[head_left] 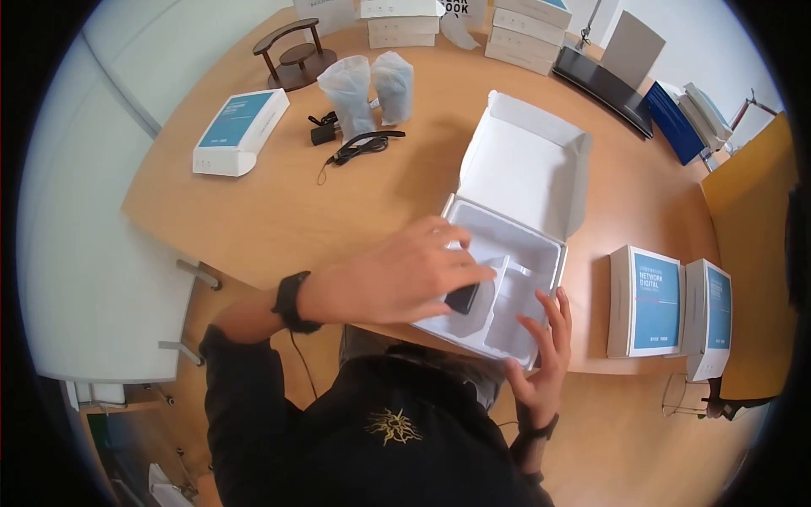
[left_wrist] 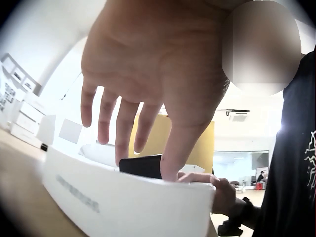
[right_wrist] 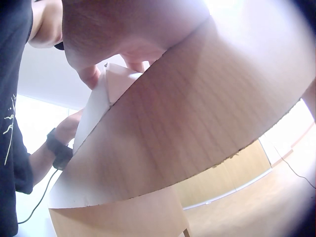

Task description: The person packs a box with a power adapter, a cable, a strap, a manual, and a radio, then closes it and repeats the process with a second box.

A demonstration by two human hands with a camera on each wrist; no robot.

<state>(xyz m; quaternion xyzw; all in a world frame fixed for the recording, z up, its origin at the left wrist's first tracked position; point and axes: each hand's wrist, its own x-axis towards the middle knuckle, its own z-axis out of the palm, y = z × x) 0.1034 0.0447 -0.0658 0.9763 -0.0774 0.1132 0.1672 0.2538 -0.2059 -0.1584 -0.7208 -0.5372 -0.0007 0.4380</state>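
An open white cardboard box (head_left: 523,169) lies at the near table edge, its lid tipped back. Inside sits a white moulded tray (head_left: 511,314) with recesses. My left hand (head_left: 410,270) reaches down over the tray's left side and pinches a small black flat device (left_wrist: 140,166) between thumb and fingers; its lower part is hidden behind the box wall in the left wrist view. At the box's near right corner my right hand (head_left: 545,342) holds the rim, thumb on the front side and fingers spread along the right side.
Two blue-and-white boxes (head_left: 646,300) stand at the right, another box (head_left: 241,127) lies at the left. Behind are two wrapped objects (head_left: 346,93), a black cable (head_left: 361,147), a charger (head_left: 323,133), a dark wooden stand (head_left: 297,55), stacked white boxes (head_left: 524,38) and a black flat case (head_left: 601,89).
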